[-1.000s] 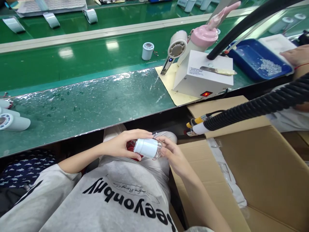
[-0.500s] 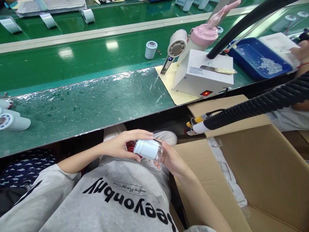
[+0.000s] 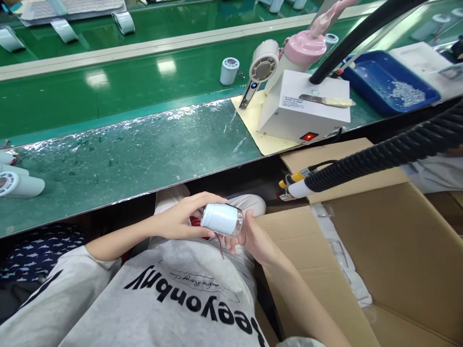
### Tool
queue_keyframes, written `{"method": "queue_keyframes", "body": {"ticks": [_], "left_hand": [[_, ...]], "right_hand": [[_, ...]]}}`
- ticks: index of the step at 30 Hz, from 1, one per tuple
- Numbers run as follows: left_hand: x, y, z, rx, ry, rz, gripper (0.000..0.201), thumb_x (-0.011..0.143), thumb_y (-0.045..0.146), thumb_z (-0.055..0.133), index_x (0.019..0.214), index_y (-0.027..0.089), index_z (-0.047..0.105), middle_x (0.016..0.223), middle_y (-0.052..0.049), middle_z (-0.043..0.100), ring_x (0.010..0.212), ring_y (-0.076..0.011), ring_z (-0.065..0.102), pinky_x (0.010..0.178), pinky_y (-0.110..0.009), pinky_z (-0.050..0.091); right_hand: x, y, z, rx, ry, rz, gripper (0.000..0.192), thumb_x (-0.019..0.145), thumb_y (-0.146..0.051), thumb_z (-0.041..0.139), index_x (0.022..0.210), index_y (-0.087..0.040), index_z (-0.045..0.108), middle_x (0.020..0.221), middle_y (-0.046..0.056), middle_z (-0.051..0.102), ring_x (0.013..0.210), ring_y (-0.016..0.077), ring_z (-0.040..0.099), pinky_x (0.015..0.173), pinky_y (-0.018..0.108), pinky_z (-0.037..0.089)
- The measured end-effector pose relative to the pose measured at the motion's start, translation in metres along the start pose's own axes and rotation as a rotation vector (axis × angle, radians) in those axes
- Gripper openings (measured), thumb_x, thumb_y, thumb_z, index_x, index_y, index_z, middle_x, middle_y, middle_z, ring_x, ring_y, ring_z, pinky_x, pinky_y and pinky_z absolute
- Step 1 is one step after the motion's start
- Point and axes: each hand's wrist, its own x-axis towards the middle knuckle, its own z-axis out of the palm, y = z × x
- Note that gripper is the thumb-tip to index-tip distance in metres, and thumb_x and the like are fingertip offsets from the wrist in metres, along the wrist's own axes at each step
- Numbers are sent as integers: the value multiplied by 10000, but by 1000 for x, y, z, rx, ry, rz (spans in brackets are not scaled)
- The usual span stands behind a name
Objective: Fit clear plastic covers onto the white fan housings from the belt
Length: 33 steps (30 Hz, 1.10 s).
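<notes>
Over my lap, a pale blue cylindrical housing (image 3: 220, 219) lies almost level, its clear end pointing right. My left hand (image 3: 197, 217) grips the other end between thumb and fingers. A thin red wire (image 3: 220, 245) dangles from beneath it. Just off the clear end, my right hand (image 3: 249, 238) is open, thumb up and fingers apart, with a small gap showing by the thumb. Whether its lower fingers touch the underside, I cannot tell.
A black ribbed hose (image 3: 379, 154) with a white nozzle crosses above an open cardboard box (image 3: 401, 236) on the right. On the bench (image 3: 155, 144) stand a white machine (image 3: 304, 106), a handheld fan (image 3: 263, 67) and a blue tray (image 3: 383, 72). Similar housings (image 3: 27, 185) lie at left.
My right hand has drawn slightly away from the clear end and its fingers have opened. The red wire now hangs in sight. At far right, another person's hand has left the tray area.
</notes>
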Motion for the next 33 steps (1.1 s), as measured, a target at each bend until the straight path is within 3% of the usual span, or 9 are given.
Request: {"method": "queue_keyframes", "body": {"ticks": [2,5,7,10,13,19,24,29,33], "left_hand": [[-1,3,0,-38,6,-81,630,849,394,775,1414,230,550,1322,-137,634,1112,-255,660,842,-329,587],[-1,5,0,-71,-2,-145,645,840,418,778,1412,227,552,1291,-125,645,1012,-218,664,760,-281,575],[-1,5,1,-85,-6,-176,641,843,429,772,1409,225,552,1257,-116,658,943,-193,665,707,-256,562],[-1,2,2,-153,-18,-225,641,866,448,746,1423,214,534,1101,-89,704,825,-166,675,646,-240,549],[-2,0,3,-225,-37,-263,706,866,453,751,1480,223,490,1062,-86,724,801,-169,695,646,-250,564],[-3,-1,-2,-286,-106,-141,795,822,280,814,1535,322,464,1566,-152,498,1282,-283,633,987,-398,583],[-4,-10,-2,-415,-107,-235,827,786,194,833,1524,329,485,1487,-123,599,1216,-261,678,999,-413,578],[-5,-27,14,-604,-122,-354,900,770,214,827,1563,326,416,1422,-121,654,1171,-247,705,947,-381,590],[-3,-22,0,-346,-89,-441,715,800,340,804,1464,245,556,1230,-100,750,1043,-234,740,853,-313,611]], "right_hand": [[-4,2,-3,-186,100,-247,776,825,-858,571,1233,-199,599,1155,159,711,905,253,743,683,331,636],[-11,0,-8,-605,192,-610,711,863,-620,752,1431,-288,482,1561,158,481,1383,338,541,1071,510,537],[-14,-2,-13,-863,158,-761,604,903,-444,776,1428,-315,506,1574,138,484,1410,347,518,1131,581,476],[-15,-5,-17,-1053,108,-851,427,945,-242,710,1348,-337,603,1465,103,609,1308,324,619,1077,577,534],[-14,-4,-15,-960,138,-800,456,924,-253,747,1356,-329,623,1421,104,649,1299,322,630,1077,553,544],[-14,2,-8,-382,135,-422,608,856,-559,788,1385,-296,640,1332,111,699,1131,287,729,903,407,646],[-13,0,-13,-509,209,-424,448,772,-436,870,1192,-304,785,1282,81,739,1180,323,699,919,433,635],[-10,7,-2,-464,243,-315,458,817,-323,778,1271,-282,748,1101,51,791,823,231,755,801,390,641],[-10,9,-15,-446,183,-253,551,807,-437,788,1315,-239,708,990,47,796,861,231,746,820,367,617]]}}
